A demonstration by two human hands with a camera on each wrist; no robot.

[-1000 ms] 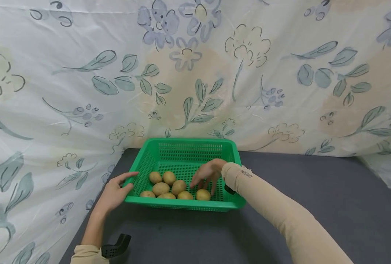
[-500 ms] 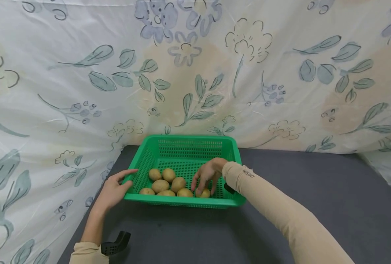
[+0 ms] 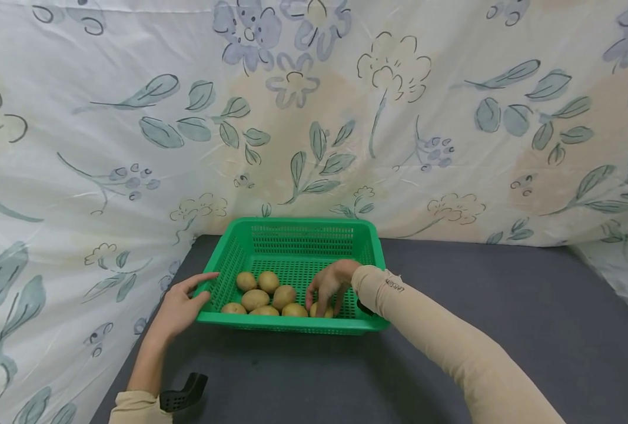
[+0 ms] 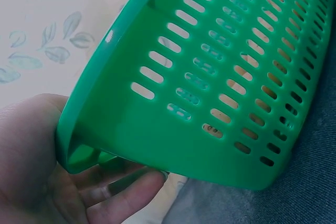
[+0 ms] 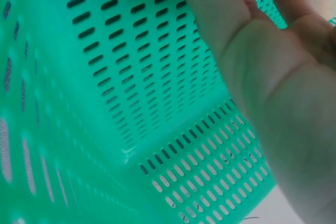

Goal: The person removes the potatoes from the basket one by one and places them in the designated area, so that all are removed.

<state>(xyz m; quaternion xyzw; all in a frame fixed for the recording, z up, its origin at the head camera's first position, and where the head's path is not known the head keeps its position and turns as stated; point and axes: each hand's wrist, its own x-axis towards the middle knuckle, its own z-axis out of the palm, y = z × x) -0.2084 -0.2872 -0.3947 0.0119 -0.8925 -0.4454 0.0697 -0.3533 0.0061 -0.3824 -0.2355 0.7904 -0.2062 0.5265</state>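
A green plastic basket (image 3: 314,222) with slotted walls holds several yellow-brown potatoes (image 3: 255,299), gathered at its front left. My left hand (image 3: 180,303) grips the basket's left rim near the front corner. In the left wrist view that hand's fingers (image 4: 128,200) curl beneath the rim. Inside the basket, my right hand (image 3: 331,284) reaches down with thumb and fingers bent around the rightmost potato (image 3: 329,313) by the front wall. The fingers partly cover this potato. The right wrist view shows the hand (image 5: 268,77) beside the perforated basket walls.
The basket stands on a dark grey tabletop (image 3: 483,312), close to a floral cloth (image 3: 314,106) hanging behind. The cloth also runs along the left side. A black wrist-camera mount (image 3: 183,393) sticks out from the left wrist above the table.
My right hand has lowered onto the rightmost potato, its fingers coming down around it. The left hand stays on the basket rim. The head view has shifted slightly.
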